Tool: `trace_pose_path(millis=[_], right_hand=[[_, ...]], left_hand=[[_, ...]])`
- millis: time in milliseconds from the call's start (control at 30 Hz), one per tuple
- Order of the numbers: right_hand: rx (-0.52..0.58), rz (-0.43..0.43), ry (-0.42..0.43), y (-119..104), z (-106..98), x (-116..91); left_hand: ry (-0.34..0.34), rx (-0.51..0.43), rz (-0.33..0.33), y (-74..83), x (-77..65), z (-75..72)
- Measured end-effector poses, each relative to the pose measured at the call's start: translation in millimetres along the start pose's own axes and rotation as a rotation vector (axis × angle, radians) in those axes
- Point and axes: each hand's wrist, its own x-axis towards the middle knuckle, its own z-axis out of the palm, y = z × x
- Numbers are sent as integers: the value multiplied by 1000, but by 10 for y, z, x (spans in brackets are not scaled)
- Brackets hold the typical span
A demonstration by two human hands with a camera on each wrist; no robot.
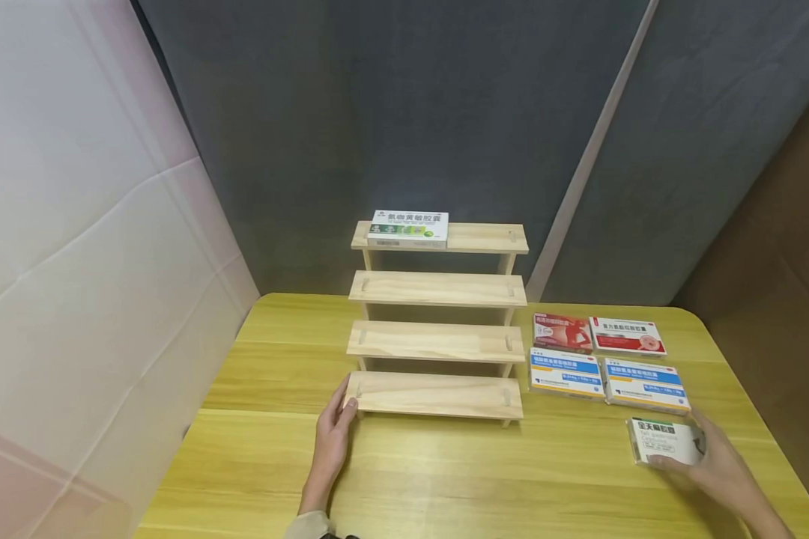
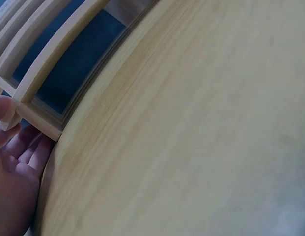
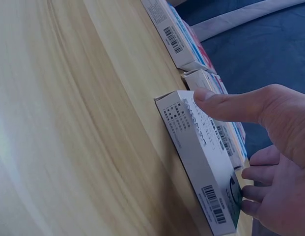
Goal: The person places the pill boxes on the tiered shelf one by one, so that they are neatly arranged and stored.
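My left hand (image 1: 335,432) is at the left end of the lowest step of a wooden tiered rack (image 1: 434,394), its thumb on the step's front corner. In the left wrist view, the fingers lie against the rack's side near the table. My right hand (image 1: 717,460) is spread around a white and green medicine box (image 1: 662,440) at the table's front right. The right wrist view has the thumb stretched over the top face and the fingertips (image 3: 251,192) at the far edge. The box's long side with a barcode shows uncovered.
One white and green medicine box (image 1: 407,229) lies on the rack's top step, at the left. Right of the rack are two blue and white boxes (image 1: 566,373), a red box (image 1: 562,332) and a white and red box (image 1: 627,336). Grey cloth (image 1: 411,112) hangs behind the table.
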Motion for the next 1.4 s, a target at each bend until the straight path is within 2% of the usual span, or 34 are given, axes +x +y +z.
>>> trace_pose_path(millis=[167,400,633,800,1000,1200,1400], right_hand=[[-17,23,-24,77,0,-39],[-4,79,-110,214,-15,-97],[-43,42,-34,330,4,-145],[-63,70,-46,375,10,-151],[-47,55,-27,415,7,-179],[-108,108,-16,396,-26,-190],[-143,141,39,343,-19,-236]], left_hand=[[3,-9,5,-5,-1,-1],[-1,1,1,1,-2,-5],[-3,5,-1,3,-1,0],[-2,1,3,-7,5,0],[1,4,6,-12,7,0],[5,5,0,-13,0,-2],[2,-3,2,-4,0,-4]])
